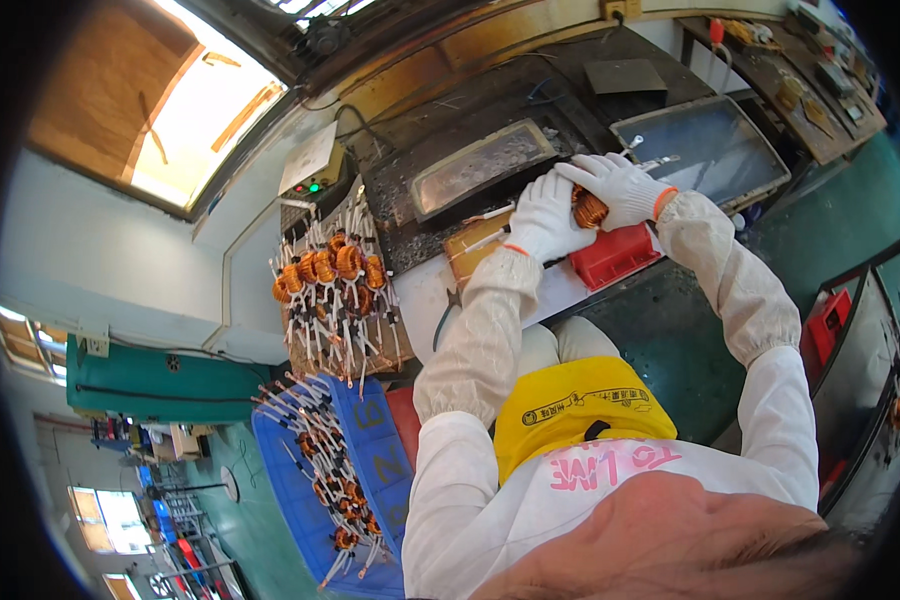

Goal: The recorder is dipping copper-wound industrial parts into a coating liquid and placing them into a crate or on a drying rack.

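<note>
Copper coil [589,209], a wound orange-brown toroid with white-sleeved leads, sits between our two gloved hands above the red tray [615,255], just in front of the dark solder bath [482,167]. Our right hand [625,186] arches over the coil from the far side, its fingers curled down and closed on the winding; our left hand [542,215] presses against the coil's near side, fingers closed around it as well, so both grips are clamped on the same part. We judge the main hazard to be the loose leads: they project toward the bath and the metal tray [705,145], and a small tilt of the wrists could drag them across the rim or bend them out of line. A second risk is the coil slipping, since the cotton gloves hide how firmly it is pinched and the winding is rounded. At our left, finished coils stand bunched on a rack [335,290], and more lie in the blue crate [355,470], well apart from the hands.
</note>
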The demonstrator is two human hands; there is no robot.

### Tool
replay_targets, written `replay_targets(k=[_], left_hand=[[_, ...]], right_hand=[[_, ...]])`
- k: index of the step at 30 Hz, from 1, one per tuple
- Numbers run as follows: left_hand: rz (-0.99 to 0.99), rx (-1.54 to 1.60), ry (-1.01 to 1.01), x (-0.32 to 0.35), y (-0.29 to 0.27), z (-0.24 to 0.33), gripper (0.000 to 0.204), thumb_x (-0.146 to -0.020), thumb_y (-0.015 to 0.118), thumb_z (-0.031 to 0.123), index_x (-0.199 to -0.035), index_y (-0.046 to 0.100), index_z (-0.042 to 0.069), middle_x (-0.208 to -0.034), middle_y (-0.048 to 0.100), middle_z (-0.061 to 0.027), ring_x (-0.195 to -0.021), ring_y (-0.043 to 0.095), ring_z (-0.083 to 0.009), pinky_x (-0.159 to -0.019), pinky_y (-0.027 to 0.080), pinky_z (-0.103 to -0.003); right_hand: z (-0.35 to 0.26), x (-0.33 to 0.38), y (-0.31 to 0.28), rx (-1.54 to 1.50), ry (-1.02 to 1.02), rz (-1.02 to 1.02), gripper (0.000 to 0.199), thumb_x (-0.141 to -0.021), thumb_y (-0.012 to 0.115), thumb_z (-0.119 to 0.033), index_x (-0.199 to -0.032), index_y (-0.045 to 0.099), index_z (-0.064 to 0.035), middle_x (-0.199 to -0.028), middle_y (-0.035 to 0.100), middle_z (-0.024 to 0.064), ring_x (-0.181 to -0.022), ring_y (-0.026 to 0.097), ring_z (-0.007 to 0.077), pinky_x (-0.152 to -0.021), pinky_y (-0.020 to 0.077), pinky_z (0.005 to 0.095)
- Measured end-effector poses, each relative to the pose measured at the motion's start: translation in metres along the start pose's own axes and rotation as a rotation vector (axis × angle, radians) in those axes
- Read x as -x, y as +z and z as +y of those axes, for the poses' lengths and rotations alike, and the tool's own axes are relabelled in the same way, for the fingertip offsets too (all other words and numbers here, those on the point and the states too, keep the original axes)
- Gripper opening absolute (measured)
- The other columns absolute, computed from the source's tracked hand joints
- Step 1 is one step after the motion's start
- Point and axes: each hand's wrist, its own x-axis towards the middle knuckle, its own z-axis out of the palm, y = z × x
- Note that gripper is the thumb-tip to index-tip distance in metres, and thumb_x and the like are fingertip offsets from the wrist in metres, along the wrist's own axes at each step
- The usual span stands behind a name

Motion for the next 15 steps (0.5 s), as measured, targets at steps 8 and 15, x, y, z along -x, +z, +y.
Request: replay_targets(k=[8,15], left_hand=[[0.223,0.930,-0.042,0.125,0.048,0.011,0.040,-0.090,0.066,0.017,-0.129,0.058,0.007,-0.125,0.061,-0.0133,-0.116,0.059,-0.0255,-0.099,0.047,-0.035],[0.737,1.951,-0.523,0.132,0.075,-0.040,0.040,-0.098,0.060,0.017,-0.135,0.052,0.007,-0.133,0.055,-0.0096,-0.123,0.054,-0.0221,-0.105,0.044,-0.043]], right_hand=[[0.006,-0.014,0.003,-0.241,0.041,-0.095,0.092,-0.061,0.082,-0.014,-0.141,0.038,-0.0034,-0.133,0.046,0.0207,-0.126,0.047,0.0399,-0.106,0.0414,0.0414],[0.004,-0.013,0.005,-0.230,0.077,-0.078,0.089,-0.064,0.087,-0.017,-0.139,0.040,-0.0091,-0.128,0.049,0.0187,-0.114,0.055,0.0404,-0.095,0.0490,0.0440]])
